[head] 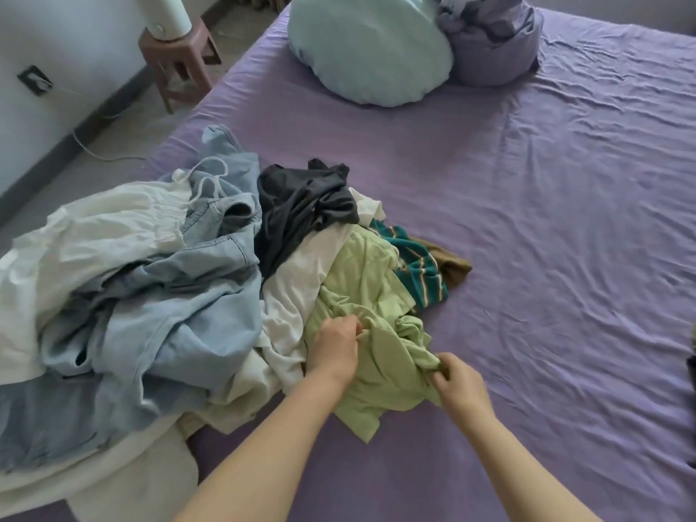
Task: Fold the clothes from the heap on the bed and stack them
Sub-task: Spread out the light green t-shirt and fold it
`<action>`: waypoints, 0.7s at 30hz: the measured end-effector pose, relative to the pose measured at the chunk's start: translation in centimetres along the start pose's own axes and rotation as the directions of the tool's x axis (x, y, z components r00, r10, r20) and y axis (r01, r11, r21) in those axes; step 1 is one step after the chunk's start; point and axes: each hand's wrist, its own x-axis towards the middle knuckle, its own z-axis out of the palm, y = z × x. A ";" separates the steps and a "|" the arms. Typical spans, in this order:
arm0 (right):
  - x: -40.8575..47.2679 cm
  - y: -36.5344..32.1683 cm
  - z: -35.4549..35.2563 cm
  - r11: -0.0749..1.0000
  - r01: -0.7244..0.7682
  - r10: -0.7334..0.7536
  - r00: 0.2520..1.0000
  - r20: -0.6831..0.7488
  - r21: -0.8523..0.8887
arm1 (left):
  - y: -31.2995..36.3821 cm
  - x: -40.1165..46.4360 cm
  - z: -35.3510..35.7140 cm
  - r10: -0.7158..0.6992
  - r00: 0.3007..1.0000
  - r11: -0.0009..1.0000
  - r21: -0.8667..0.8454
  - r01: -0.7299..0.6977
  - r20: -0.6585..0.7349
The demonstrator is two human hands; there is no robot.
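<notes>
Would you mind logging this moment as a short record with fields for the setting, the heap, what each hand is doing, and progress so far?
setting: bed with purple sheet; light blue pillow at its head
heap: unfolded clothes, including denim garment, dark grey garment, white garment, teal striped garment
left hand: grips the green garment
right hand: pinches the green garment's near edge
progress: no folded stack visible
</notes>
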 end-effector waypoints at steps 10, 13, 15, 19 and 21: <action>-6.6 -2.9 -13.7 0.697 0.319 -0.052 0.916 -0.398 0.642 | 7.8 -5.8 -13.0 0.121 0.898 0.839 -0.441 -0.320 -0.422; -8.9 -3.2 -19.0 0.593 0.352 -0.012 0.903 -0.430 0.724 | 10.3 -6.9 -18.1 0.098 0.872 0.798 -0.486 -0.356 -0.479; -10.7 -3.0 -22.6 0.545 0.382 0.009 0.887 -0.461 0.746 | 11.7 -7.9 -21.1 0.077 0.861 0.786 -0.501 -0.363 -0.503; -15.0 -2.2 -29.4 0.466 0.464 0.051 0.836 -0.546 0.754 | 15.4 -11.2 -26.2 0.013 0.817 0.720 -0.562 -0.407 -0.576; -17.7 -1.8 -32.5 0.400 0.501 0.035 0.828 -0.559 0.767 | 18.0 -13.3 -28.1 -0.001 0.798 0.682 -0.584 -0.440 -0.603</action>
